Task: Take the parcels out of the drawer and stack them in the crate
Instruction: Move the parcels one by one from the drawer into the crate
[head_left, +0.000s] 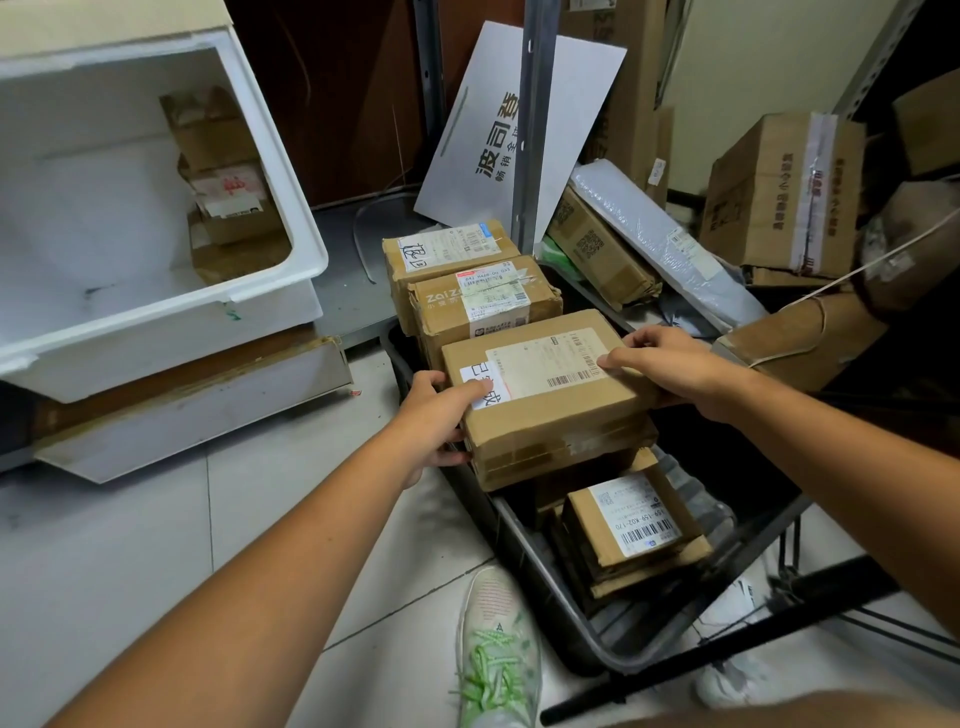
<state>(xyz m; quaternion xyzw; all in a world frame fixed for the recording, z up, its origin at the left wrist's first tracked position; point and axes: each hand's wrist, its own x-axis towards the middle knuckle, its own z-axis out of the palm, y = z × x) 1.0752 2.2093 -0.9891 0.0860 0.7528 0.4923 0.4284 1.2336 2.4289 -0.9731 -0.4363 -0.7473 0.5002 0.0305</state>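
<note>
A brown cardboard parcel (540, 395) with a white label sits on top of other boxes inside the dark grey crate (561, 597) on the floor. My left hand (436, 421) grips its left end, thumb on the top. My right hand (660, 364) grips its right end, fingers on the top edge. Behind it in the crate stand two more parcels (483, 301). A smaller labelled parcel (628, 519) lies lower at the crate's near end. The white drawer (280, 171) at the upper left is pulled open, with several brown parcels (223, 171) stacked against its right wall.
A white sign board (514, 124) leans against a metal shelf post (530, 119). Loose boxes (779, 197) and a padded mailer (660, 234) pile up to the right of the crate. My shoe (498, 644) is on the tiled floor beside the crate's near corner.
</note>
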